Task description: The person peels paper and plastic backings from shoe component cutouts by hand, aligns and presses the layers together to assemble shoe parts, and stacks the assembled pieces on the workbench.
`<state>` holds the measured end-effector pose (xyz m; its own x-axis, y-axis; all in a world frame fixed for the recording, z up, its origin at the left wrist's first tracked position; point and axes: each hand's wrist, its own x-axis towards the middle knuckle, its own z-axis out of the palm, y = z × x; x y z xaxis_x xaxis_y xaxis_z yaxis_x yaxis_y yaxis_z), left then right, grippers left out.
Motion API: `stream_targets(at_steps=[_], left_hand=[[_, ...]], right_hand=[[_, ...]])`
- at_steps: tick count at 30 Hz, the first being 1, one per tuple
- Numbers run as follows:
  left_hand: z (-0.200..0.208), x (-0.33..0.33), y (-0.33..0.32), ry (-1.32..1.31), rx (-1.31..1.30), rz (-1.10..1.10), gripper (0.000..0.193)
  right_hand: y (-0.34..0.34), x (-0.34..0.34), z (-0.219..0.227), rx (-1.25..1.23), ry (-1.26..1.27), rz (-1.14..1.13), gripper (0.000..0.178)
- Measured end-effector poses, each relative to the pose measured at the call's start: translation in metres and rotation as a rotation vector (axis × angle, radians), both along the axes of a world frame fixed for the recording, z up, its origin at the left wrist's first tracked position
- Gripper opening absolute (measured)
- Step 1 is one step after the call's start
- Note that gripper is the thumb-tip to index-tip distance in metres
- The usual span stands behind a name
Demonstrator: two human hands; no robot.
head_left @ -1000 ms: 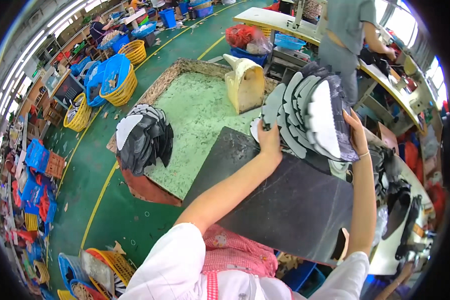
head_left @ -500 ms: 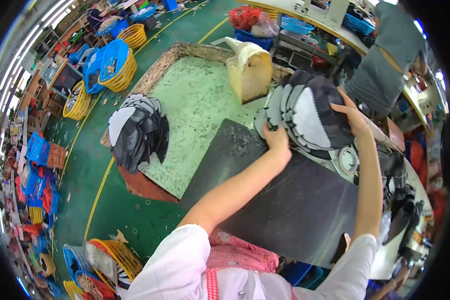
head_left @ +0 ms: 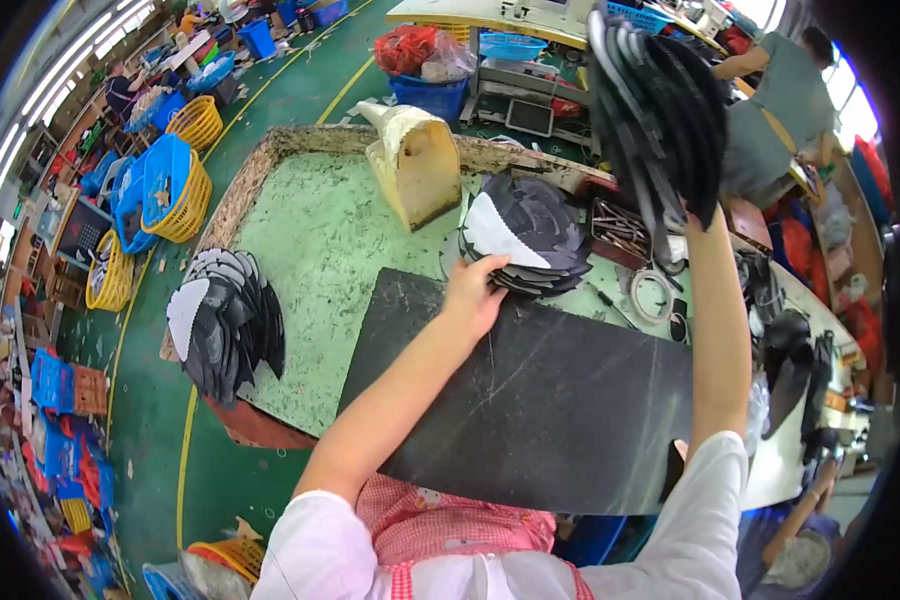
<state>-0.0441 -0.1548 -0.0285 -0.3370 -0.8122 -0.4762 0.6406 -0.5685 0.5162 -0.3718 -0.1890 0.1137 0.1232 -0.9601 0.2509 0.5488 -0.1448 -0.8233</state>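
My right hand (head_left: 706,222) holds up a thick fanned stack of black cut pieces (head_left: 660,115) at the right; its fingers are mostly hidden behind the stack. With thumb and fingers, my left hand (head_left: 473,298) grips the near left edge of a lower pile of dark grey pieces (head_left: 545,225) lying on the table. A white piece with a toothed edge (head_left: 500,236) is on top of that pile. A similar fanned pile (head_left: 232,325) lies apart at the table's left edge, also with a white toothed piece showing.
A black mat (head_left: 530,400) covers the near part of the green worktable (head_left: 320,215). A cut-open yellowish plastic jug (head_left: 422,175) stands at the back. Right of the pile are a box of metal tools (head_left: 620,235) and a tape roll (head_left: 652,297). A co-worker (head_left: 780,110) is at the far right.
My right hand has lifted a stack of black pieces off the pile, up and to the right. The lower pile stays on the table with my left hand at its edge. The view has shifted.
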Motion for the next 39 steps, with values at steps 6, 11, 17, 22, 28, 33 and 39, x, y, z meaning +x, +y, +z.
stream_targets(at_steps=[6,11,17,22,28,33,39], left_hand=[[0.082,0.181,0.051,-0.905,-0.812,0.062,0.065],[0.049,0.488,0.062,-1.88,-0.975,0.707,0.05],[-0.018,0.527,0.064,-0.943,0.111,0.358,0.099],[-0.024,0.521,0.04,-1.005,0.24,0.321,0.087],[-0.01,0.502,0.024,-0.944,0.011,0.193,0.079],[0.012,0.451,-0.007,-0.856,0.124,0.055,0.089],[-0.016,0.45,-0.078,-0.82,0.117,0.107,0.076]], right_hand=[[-0.014,0.033,-0.023,0.213,0.338,-0.121,0.07],[-0.027,0.053,-0.095,0.031,1.44,-0.142,0.087],[-0.034,0.059,-0.089,0.0,1.318,-0.03,0.08],[-0.033,0.064,-0.084,-0.06,1.386,-0.081,0.071],[-0.013,0.096,-0.069,-0.574,1.433,-0.737,0.046],[0.069,0.18,-0.059,-0.695,1.48,-0.193,0.049],[0.103,0.223,-0.113,-0.794,1.397,-0.23,0.043]])
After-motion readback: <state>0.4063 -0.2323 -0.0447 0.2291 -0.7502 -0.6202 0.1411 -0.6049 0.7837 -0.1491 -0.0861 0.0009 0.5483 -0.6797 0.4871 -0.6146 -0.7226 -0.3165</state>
